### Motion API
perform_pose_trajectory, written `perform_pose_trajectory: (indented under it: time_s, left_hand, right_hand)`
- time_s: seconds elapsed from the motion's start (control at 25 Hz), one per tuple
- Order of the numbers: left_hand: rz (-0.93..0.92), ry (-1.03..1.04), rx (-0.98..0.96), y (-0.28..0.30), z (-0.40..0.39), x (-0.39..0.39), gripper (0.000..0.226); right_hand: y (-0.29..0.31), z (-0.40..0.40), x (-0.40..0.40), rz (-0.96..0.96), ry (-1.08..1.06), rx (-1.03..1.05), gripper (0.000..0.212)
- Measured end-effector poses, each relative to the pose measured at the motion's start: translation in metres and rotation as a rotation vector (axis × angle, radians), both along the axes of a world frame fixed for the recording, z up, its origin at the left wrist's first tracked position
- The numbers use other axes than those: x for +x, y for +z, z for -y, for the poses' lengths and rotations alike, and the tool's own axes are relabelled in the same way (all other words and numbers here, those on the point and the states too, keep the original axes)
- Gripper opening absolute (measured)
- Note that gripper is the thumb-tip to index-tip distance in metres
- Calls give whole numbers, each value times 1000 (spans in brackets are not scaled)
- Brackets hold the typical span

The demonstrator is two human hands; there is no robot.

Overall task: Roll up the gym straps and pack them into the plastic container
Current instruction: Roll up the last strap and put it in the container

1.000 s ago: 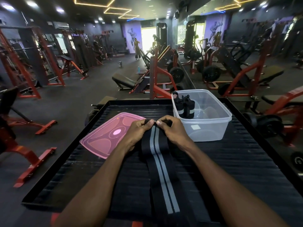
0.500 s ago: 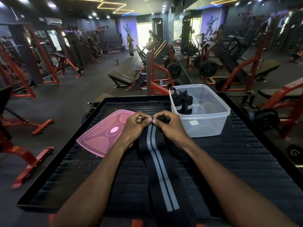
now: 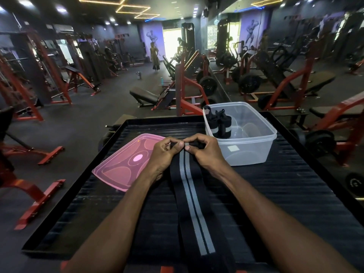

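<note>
A long black gym strap [image 3: 192, 196] with two grey stripes lies flat on the black ribbed platform [image 3: 285, 194], running from the near edge toward me to its far end. My left hand [image 3: 164, 154] and my right hand [image 3: 204, 152] both pinch that far end, where a small tight roll has formed under the fingertips. Just to the right stands a clear plastic container [image 3: 254, 150]. Inside it, at the left corner, two rolled black straps [image 3: 217, 125] stand upright.
A pink translucent lid [image 3: 122, 170] lies flat on the platform left of my hands. Red and black gym machines, benches and weight plates fill the floor all around. A person stands far back near a bright doorway.
The strap's far end has been folded over into a small roll between my fingers. My hands stay at the same spot; the view has shifted slightly.
</note>
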State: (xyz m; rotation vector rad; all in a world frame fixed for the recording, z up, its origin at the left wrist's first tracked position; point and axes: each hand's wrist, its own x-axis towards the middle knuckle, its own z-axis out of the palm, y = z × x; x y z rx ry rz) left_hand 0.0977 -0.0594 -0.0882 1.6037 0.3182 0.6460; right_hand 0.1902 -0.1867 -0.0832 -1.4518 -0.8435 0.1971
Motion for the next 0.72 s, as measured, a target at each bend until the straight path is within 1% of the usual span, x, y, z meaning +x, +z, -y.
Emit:
perform_pose_trajectory:
  time_s: [0.12,0.2,0.28,0.32,0.36,0.4,0.44,0.52,0.56,0.64,0.72]
  left_hand:
    - [16,28,22,2,0,-1,5]
    - [27,-9,-6,2,-1,-2,8]
    - [26,-60,-83,0,-2,0,7]
    - [22,-83,-150,1,-1,0,3]
    - [11,-93,-199,2,1,1,6]
    - [-6,-82,-200,2,1,2,10]
    - [-20,-51,-150,1,0,2,10]
    - [-4,-11,-49,3,-2,0,3]
    - [9,-8,-33,3,-3,0,5]
    - [19,-22,-21,2,-4,-1,8]
    - [29,-53,-62,2,-1,0,8]
  right_hand:
    - [-1,0,1,7,-8,-41,9]
    - [-1,0,3,24,-34,-82,7]
    - [0,-1,3,40,-58,-84,1]
    - [0,-1,2,45,-61,-70,3]
    - [1,0,2,46,-61,-52,6]
    - [1,0,2,44,-60,-44,7]
    - [1,0,1,40,-56,-46,8]
    - [0,-1,0,9,-43,-61,10]
    - [1,-2,-1,-11,-41,-70,10]
    - [1,-2,0,-21,-56,-88,9]
    - [2,-2,1,24,-87,-100,4]
